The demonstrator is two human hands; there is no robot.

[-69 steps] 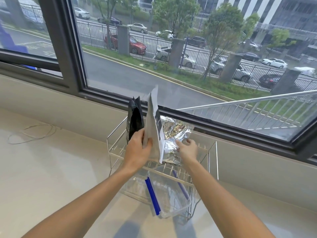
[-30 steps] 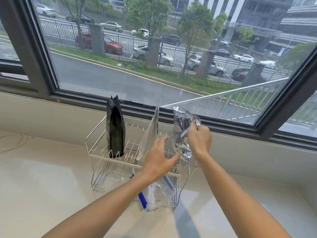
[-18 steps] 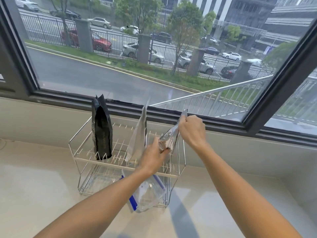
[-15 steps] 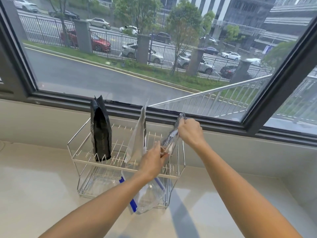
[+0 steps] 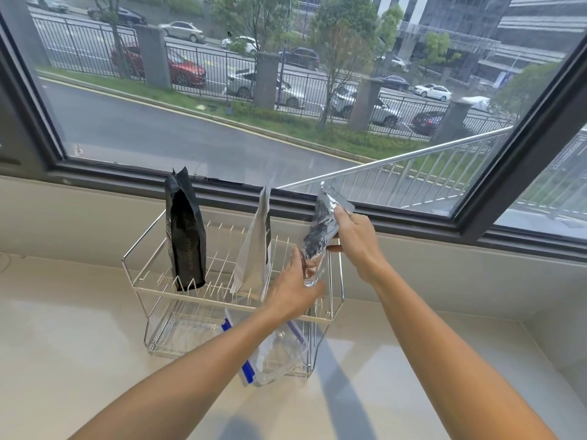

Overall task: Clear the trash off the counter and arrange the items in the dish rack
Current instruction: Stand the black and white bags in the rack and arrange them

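A two-tier wire dish rack (image 5: 133, 282) stands on the pale counter below the window. A black pouch (image 5: 185, 236) stands upright in the left slots of its upper tier. A white pouch (image 5: 255, 246) leans upright in the middle slots. A crinkled silver foil bag (image 5: 319, 236) is held upright over the rack's right end. My right hand (image 5: 355, 241) grips its upper part, and my left hand (image 5: 293, 289) holds its bottom against the rack. A clear zip bag with a blue seal (image 5: 270, 354) lies in the lower tier, sticking out at the front.
The pale counter (image 5: 79, 344) runs left and right of the rack, ending at a low wall ledge (image 5: 444, 265) under the window frame. A raised counter edge (image 5: 546, 341) closes off the far right.
My right hand has tilted the silver bag more upright and turned its face toward me. My left hand stays at the bag's bottom. The view has shifted slightly.
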